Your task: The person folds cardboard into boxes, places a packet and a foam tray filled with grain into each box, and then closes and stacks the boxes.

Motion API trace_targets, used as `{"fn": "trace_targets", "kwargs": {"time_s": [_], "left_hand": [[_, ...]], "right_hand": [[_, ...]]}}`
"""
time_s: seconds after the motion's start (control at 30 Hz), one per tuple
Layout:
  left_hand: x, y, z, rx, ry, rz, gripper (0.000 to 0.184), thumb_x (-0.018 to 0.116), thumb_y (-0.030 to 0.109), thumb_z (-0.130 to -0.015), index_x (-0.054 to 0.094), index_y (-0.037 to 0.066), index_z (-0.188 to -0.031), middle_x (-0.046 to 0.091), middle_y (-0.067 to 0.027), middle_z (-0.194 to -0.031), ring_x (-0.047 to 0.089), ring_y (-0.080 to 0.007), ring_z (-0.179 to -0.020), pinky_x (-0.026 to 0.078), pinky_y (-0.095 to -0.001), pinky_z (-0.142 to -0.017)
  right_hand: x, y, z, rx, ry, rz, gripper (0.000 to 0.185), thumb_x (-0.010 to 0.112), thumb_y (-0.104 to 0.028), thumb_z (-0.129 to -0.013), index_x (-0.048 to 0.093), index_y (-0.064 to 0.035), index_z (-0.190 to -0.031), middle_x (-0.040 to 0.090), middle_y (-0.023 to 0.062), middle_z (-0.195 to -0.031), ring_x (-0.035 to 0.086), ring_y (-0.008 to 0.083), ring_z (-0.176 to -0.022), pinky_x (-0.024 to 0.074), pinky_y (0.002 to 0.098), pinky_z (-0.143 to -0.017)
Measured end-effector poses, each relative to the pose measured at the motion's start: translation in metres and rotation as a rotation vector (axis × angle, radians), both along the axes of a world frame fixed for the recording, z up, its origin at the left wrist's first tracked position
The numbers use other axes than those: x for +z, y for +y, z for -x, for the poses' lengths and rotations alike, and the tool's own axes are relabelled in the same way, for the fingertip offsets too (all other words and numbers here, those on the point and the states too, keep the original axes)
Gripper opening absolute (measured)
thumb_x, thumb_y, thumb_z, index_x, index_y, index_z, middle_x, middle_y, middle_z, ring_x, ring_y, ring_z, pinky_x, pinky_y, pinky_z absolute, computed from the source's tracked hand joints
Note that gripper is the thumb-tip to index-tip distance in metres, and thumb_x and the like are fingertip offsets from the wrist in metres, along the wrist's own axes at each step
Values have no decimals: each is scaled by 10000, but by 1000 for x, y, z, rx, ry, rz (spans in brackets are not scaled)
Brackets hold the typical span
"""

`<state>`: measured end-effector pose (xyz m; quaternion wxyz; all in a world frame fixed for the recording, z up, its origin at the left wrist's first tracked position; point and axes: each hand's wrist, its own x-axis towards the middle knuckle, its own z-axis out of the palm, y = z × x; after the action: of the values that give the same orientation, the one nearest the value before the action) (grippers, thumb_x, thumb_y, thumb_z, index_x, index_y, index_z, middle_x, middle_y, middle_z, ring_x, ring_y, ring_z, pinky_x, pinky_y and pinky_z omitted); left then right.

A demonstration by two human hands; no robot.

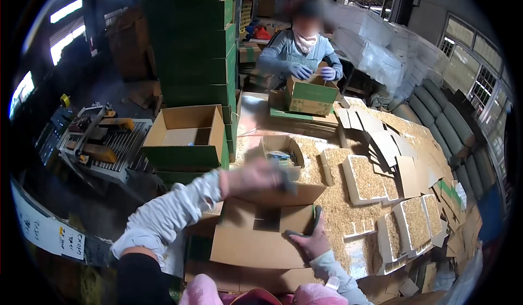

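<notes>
Touching the open box [256,246] at lower centre, the right hand [316,242] spreads wide; the left hand [253,177], mid-frame, is blurred, its grip I cannot tell.

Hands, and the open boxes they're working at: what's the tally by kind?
Camera wearer's hands, left hand and right hand: 2
Co-worker's gloved hands: 2
Brown-sided box at the wearer: 1
Green box at the co-worker: 1
Total: 6

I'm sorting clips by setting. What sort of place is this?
Probably a packing workshop or warehouse: the person's right hand is at an open cardboard box, a tall stack of green cartons stands beyond, and what looks like a roller conveyor is at the left.
</notes>
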<state>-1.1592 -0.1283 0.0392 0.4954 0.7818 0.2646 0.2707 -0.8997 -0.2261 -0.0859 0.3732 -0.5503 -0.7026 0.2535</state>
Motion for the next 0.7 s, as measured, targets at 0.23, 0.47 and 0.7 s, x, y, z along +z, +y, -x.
{"fn": "trace_targets", "kwargs": {"time_s": [0.23, 0.47, 0.7], "left_hand": [[-100, -130, 72, 693, 314, -198, 1042, 728, 208, -729, -49, 92, -1414, 345, -187, -1334, 425, -241, -1189, 396, -285, -929], [-131, -238, 63, 484, -407, 220, 791, 685, 53, -625, 288, 16, -1309, 416, -161, -1276, 449, -297, -1158, 388, -372, -949], [-103, -200, 74, 902, -138, 305, 364, 472, 144, -867, 482, -34, -1184, 573, -113, -1032, 543, -212, -971, 422, -297, -858]], "right_hand": [[8, -15, -2, 31, 168, 2, 982, 812, -221, -532, 280, 88, -1298, 453, 244, -1234, 494, 323, -1113, 417, 363, -928], [22, -6, -21, 231, 1263, 621, 620, 345, -635, -852, 500, -57, -1015, 545, 36, -871, 509, 144, -794, 437, 307, -717], [-10, -73, 12, 26, 277, 368, 568, 655, -355, -741, 453, -17, -1150, 586, 192, -986, 575, 325, -903, 444, 354, -811]]}}
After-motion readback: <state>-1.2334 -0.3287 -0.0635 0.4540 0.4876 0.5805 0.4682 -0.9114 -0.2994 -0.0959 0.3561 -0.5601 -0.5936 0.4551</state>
